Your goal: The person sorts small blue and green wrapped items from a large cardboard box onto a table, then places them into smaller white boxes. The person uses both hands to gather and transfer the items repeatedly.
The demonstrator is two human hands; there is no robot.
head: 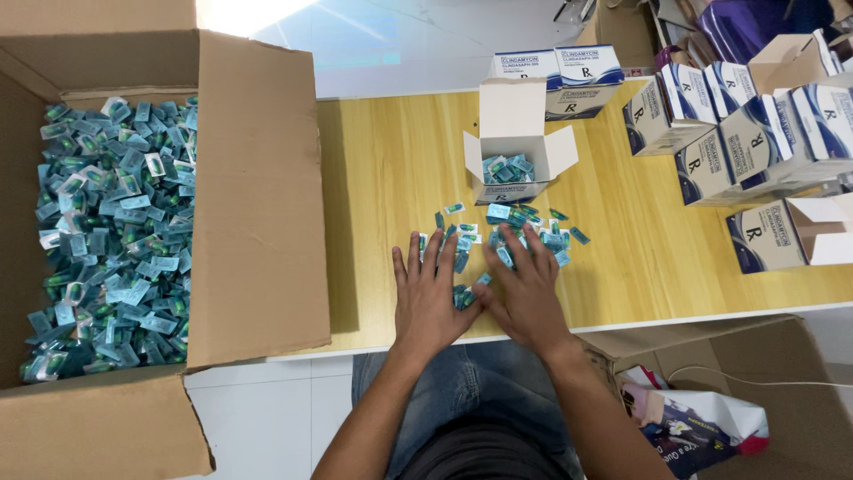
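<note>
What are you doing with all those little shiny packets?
A person's left hand and right hand lie flat, fingers spread, on a heap of small teal capsule packets on a wooden table. Just behind the heap stands a small open white box with some packets inside. A big cardboard carton on the left is full of the same packets, and more white and blue boxes stand on the right.

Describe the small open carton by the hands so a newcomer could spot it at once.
On the yellow wooden table, just beyond the left hand and right hand, stands a small white cardboard carton. Unlike the closed blue-and-white cartons nearby, its flaps stand open, showing teal capsule packets inside.
</note>
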